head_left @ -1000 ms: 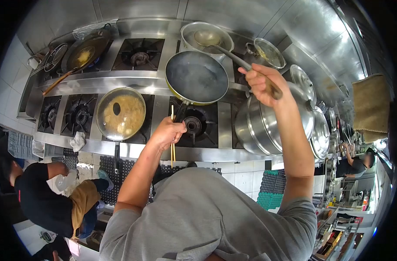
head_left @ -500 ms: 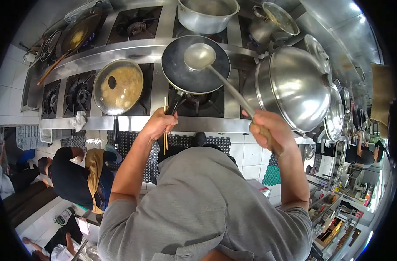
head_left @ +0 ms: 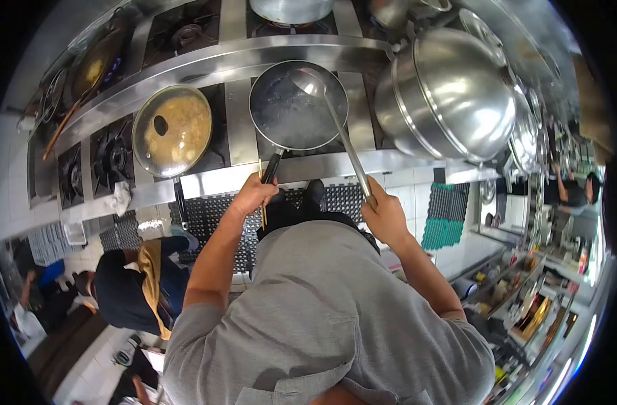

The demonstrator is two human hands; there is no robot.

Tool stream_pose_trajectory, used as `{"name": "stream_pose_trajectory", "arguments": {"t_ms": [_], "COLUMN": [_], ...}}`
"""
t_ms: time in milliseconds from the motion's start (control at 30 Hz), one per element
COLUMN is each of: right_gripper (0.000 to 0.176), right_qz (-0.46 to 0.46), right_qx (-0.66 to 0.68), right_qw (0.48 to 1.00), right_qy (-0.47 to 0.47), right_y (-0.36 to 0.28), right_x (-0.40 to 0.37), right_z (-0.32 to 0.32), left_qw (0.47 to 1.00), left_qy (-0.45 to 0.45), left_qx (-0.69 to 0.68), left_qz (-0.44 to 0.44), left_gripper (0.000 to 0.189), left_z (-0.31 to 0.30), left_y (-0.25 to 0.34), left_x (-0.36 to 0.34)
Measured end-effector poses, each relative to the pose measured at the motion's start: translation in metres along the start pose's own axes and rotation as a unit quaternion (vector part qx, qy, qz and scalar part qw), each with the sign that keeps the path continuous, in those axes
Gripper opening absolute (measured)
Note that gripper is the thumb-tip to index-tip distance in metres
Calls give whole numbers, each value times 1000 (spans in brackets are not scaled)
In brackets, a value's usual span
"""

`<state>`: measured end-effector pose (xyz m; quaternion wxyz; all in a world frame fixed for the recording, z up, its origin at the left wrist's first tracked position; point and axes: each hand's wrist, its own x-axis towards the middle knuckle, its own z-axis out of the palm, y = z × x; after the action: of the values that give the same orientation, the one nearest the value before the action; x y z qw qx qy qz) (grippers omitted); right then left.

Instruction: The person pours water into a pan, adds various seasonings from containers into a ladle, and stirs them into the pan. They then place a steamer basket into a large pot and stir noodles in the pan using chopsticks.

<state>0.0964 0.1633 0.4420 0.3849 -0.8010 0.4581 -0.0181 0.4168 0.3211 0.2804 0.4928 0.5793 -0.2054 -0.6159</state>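
My left hand point(head_left: 255, 194) is wrapped round the black handle of a dark frying pan point(head_left: 287, 116). A pair of chopsticks point(head_left: 264, 215) is also held in it, pointing down past my fingers. In my right hand point(head_left: 387, 214) is a long-handled metal ladle point(head_left: 350, 147), its bowl resting in the upper right part of the pan. Faint steam hangs over the pan, which sits over the front row of burners. To its left stands a second pan point(head_left: 172, 131) under a glass lid, with brownish food inside.
A big domed metal lid point(head_left: 450, 94) covers the right of the stove. A large pot point(head_left: 291, 9) and a wok point(head_left: 92, 69) with a wooden handle occupy the back row. A white cloth point(head_left: 120, 197) lies at the front edge. Behind on the left, a person point(head_left: 129, 283) bends over.
My right hand has come down and inward. The ladle's bowl has moved from over the pan's middle to its upper right. The view has shifted, bringing more floor into sight.
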Motion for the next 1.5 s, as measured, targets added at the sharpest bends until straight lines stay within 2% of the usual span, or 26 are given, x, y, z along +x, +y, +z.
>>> {"name": "stream_pose_trajectory", "arguments": {"t_ms": [67, 300, 400, 433, 467, 500, 533, 567, 600, 633, 700, 733, 767, 800, 867, 900, 933, 967, 1000, 1033, 1100, 1200, 1300, 1400, 1467, 1500], "right_gripper": [69, 64, 72, 76, 70, 57, 43, 37, 45, 53, 64, 64, 69, 74, 75, 67, 58, 52, 47, 43, 31, 40, 54, 54, 47, 43], "right_qz": [-66, 10, 86, 123, 134, 158, 158, 234, 179, 199, 192, 237, 252, 260, 336, 359, 406, 456, 466, 510, 592, 761, 883, 873, 867, 874], "right_qx": [-82, -186, -206, -226, -228, -157, -68, 34, -52, -47, -83, -77, -50, -28, 13, -2, -58, -79, -176, -265, -415, -433, -273, -291, -317, -330], "right_qw": [992, 970, 966, 963, 961, 972, 976, 959, 965, 951, 921, 903, 894, 886, 814, 761, 708, 616, 534, 482, 299, 158, 138, 164, 166, 166], "right_qy": [75, 153, 132, 80, 84, 68, 131, 155, 185, 230, 328, 349, 367, 382, 473, 541, 575, 637, 683, 661, 622, 457, 356, 354, 346, 315], "right_y": [8, -17, -27, -32, -16, -11, 0, -21, -1, 10, 17, 17, 6, -1, -1, -15, -27, -51, -66, -111, -198, -309, -368, -383, -384, -387], "right_x": [-3, -14, -20, -23, -19, -20, -26, -44, -45, -49, -107, -156, -213, -267, -375, -444, -515, -577, -639, -695, -767, -802, -797, -808, -820, -823], "right_z": [35, 100, 116, 114, 131, 140, 149, 131, 153, 163, 170, 164, 150, 146, 151, 152, 161, 169, 200, 216, 243, 296, 340, 395, 427, 442], "left_qw": [1000, 998, 999, 998, 999, 995, 994, 989, 997, 994, 996, 997, 995, 994, 993, 982, 976, 947, 769, 759, 715, 628, 533, 425, 364, 385], "left_qy": [-23, -33, 0, 19, 5, -28, -44, -68, -21, -86, -31, -9, -65, -69, -57, -125, -99, -248, -605, -616, -690, -759, -770, -716, -631, -490], "left_qx": [-5, -43, -46, -58, -27, -83, -94, -112, -37, -21, -4, -33, -40, -62, -89, -121, -155, -153, -167, -162, -29, 161, 350, 547, 675, 782], "left_qz": [-9, -32, -10, -34, -39, -45, -30, -74, -67, -58, -82, -75, -64, -64, -54, -80, -116, -131, -121, -134, -112, -58, 15, 91, 118, -27], "left_gripper": [15, 11, 13, 16, 22, 13, 20, 30, 35, 38, 41, 41, 43, 42, 36, 57, 69, 76, 75, 75, 74, 72, 70, 68, 68, 53], "left_z": [-7, -3, 7, 4, -2, -21, -12, -15, 3, -17, 17, 30, 0, 11, 13, -2, -1, -41, -58, -30, 11, 61, 82, 93, 61, 82], "left_y": [-8, -21, -13, -21, -33, -59, -59, -56, -36, -44, -25, -23, -40, -35, -31, -34, -35, -55, -68, -84, -129, -191, -229, -229, -234, -226], "left_x": [4, 13, 6, 15, 23, 38, 35, 36, 24, 44, 10, -3, 47, 31, 19, 24, 4, 32, 43, 31, 15, -24, -61, -60, -28, -50]}}
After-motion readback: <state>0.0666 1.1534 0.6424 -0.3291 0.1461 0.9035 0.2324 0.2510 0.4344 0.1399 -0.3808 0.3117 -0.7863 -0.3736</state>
